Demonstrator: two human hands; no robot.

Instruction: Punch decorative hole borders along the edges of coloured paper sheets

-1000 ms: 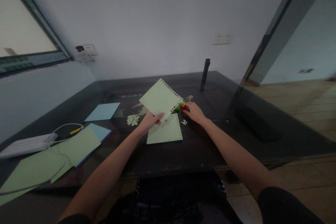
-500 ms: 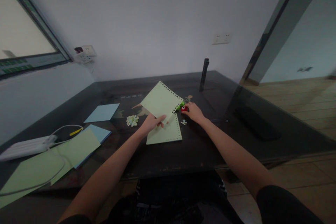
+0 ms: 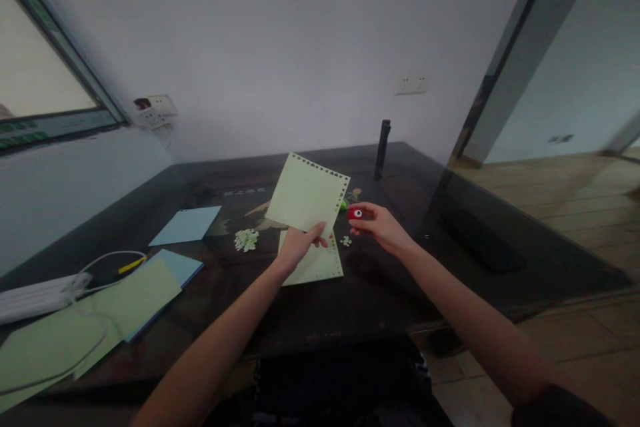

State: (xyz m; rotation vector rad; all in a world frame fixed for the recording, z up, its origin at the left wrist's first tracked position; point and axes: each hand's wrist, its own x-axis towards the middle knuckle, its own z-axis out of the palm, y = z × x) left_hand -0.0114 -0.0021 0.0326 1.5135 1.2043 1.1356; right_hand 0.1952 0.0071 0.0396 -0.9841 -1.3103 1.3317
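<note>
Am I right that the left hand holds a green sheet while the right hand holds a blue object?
Not quite: the head view shows the right hand holding a red object, not blue. The left hand does hold a green sheet.

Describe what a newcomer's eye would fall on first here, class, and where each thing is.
Probably the pale green sheet at the centre, held in the left hand. Next, the small red thing with an eye-like spot, in the right hand's fingers. Then the puzzle pile on the dark table, left of the left hand.
</note>
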